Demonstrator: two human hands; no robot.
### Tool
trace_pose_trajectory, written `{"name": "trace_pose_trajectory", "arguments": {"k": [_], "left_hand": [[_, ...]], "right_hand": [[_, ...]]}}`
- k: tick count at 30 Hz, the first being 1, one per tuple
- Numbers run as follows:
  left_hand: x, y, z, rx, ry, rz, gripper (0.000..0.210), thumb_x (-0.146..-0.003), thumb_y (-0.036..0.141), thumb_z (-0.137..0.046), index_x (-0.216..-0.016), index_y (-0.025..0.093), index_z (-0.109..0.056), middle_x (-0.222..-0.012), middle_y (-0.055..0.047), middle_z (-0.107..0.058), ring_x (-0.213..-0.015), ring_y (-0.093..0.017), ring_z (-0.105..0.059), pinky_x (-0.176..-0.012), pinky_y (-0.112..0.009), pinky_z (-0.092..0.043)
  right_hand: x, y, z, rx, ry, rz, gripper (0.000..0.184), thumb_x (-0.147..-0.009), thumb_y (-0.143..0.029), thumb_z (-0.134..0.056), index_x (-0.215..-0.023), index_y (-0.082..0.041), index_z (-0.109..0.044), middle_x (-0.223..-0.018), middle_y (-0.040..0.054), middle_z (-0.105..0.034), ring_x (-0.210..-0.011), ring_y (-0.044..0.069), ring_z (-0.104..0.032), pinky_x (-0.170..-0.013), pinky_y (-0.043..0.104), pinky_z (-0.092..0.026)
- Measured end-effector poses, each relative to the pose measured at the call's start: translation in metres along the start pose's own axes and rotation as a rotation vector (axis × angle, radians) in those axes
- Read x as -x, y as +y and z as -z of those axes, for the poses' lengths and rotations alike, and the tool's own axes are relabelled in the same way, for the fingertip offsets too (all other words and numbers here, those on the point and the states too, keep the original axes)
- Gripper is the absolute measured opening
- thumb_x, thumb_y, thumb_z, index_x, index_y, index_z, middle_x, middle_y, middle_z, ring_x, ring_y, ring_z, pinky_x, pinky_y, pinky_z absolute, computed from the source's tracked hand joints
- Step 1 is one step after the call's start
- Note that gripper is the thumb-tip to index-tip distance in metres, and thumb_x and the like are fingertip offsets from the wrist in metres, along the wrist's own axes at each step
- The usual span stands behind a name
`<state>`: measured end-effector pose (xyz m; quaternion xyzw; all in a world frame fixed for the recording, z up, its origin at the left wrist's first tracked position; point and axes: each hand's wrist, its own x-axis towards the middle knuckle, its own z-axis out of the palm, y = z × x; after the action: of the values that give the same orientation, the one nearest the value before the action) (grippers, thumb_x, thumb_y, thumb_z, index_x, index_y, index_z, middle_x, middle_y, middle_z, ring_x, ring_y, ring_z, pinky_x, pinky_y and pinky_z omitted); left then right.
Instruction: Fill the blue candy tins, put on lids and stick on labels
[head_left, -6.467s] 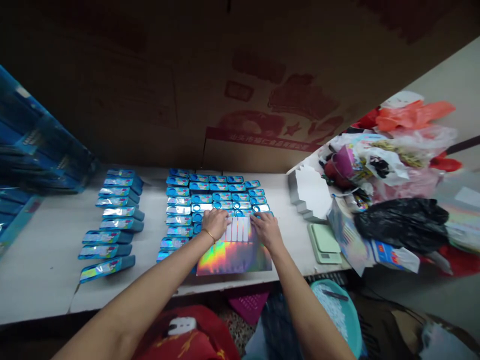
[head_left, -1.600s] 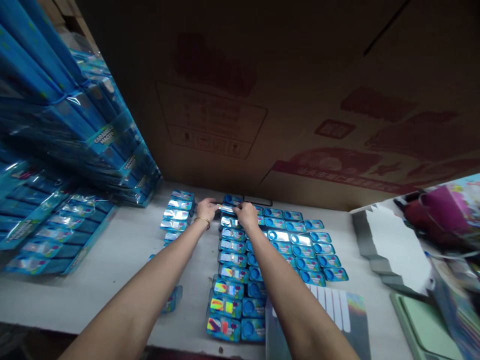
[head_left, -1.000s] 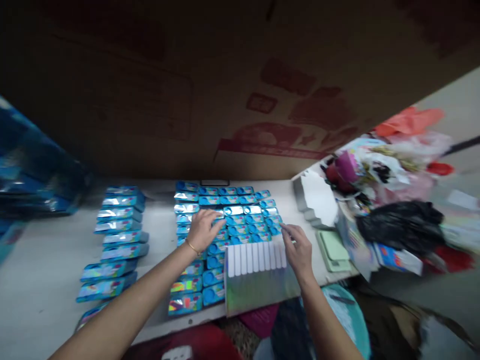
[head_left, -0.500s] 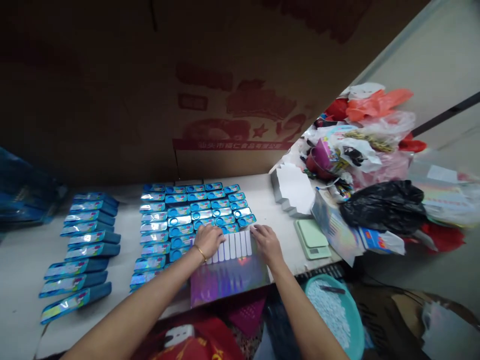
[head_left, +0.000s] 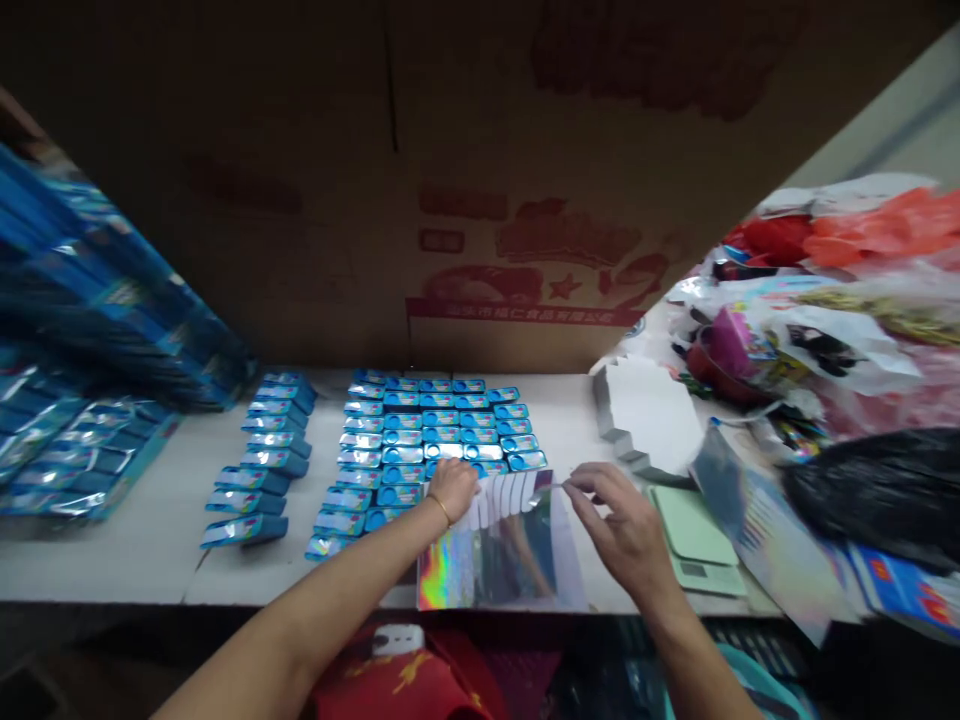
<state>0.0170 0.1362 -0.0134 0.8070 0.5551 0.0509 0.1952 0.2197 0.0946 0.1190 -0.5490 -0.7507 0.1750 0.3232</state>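
A shiny rainbow-silver sheet [head_left: 491, 575] with a row of pale strips near its far edge lies at the table's front edge. At its upper left, my left hand [head_left: 454, 490] has its fingers together, gripping or pressing the sheet; their tips are partly hidden. My right hand [head_left: 619, 520] pinches the sheet's far right corner between thumb and fingers, and that side looks slightly lifted. Just beyond the sheet stand rows of small blue boxes [head_left: 442, 420] with printed fronts. Some of them are hidden behind my left forearm.
Another column of blue boxes [head_left: 274, 435] stands left. A stack of white cut card [head_left: 649, 415] and a pale green scale [head_left: 694, 535] are at right, before heaped plastic bags [head_left: 847, 340]. A large cardboard box [head_left: 450, 250] walls the back. Below is a turquoise basin [head_left: 757, 680].
The view has swung left. My right hand has moved from lying on the sheet's strips to pinching its far right corner, raising that side a little. My left hand stays on the sheet.
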Motion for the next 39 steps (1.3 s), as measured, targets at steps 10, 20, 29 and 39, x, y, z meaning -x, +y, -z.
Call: {"name": "trace_pose_trajectory", "arguments": {"k": [10,20,29,39], "left_hand": [[0.061,-0.069,0.061,1.257,0.293,0.255,0.041,-0.082,0.043,-0.032,-0.110,0.019,-0.050,-0.110,-0.007,-0.056,-0.100,-0.018,-0.052,-0.080,-0.031,-0.043],[0.027,-0.184,0.074,1.367,0.488,0.541,0.038,-0.063,0.036,-0.060,-0.092,0.012,-0.058,-0.074,-0.003,-0.063,-0.070,-0.013,-0.058,-0.066,-0.026,-0.045],[-0.039,-0.304,0.088,0.903,0.545,0.456,0.024,-0.063,0.027,-0.056,-0.082,0.013,-0.059,-0.068,-0.003,-0.062,-0.066,-0.015,-0.058,-0.063,-0.026,-0.045],[-0.073,-0.342,0.081,0.807,0.481,0.452,0.022,-0.065,0.022,-0.056,-0.086,0.015,-0.058,-0.079,-0.005,-0.065,-0.075,-0.017,-0.060,-0.067,-0.027,-0.046]], "right_hand": [[-0.081,-0.044,-0.145,-0.645,-0.018,-0.568,0.017,-0.065,-0.031,-0.056,-0.063,-0.015,-0.062,-0.054,-0.0006,-0.055,-0.050,0.010,-0.046,-0.047,0.021,-0.034],[-0.122,-0.072,-0.269,-0.842,-0.037,-0.739,0.023,-0.060,-0.036,-0.060,-0.066,-0.014,-0.063,-0.050,-0.0027,-0.053,-0.045,0.008,-0.043,-0.041,0.019,-0.030],[-0.193,-0.075,-0.361,-0.411,0.104,-0.527,0.026,-0.068,-0.037,-0.049,-0.070,-0.015,-0.065,-0.071,0.0049,-0.064,-0.070,0.017,-0.056,-0.066,0.026,-0.040],[-0.222,-0.083,-0.386,0.114,0.035,-0.437,0.026,-0.076,-0.030,-0.043,-0.075,-0.017,-0.065,-0.082,0.0113,-0.061,-0.083,0.026,-0.051,-0.070,0.034,-0.033]]}}
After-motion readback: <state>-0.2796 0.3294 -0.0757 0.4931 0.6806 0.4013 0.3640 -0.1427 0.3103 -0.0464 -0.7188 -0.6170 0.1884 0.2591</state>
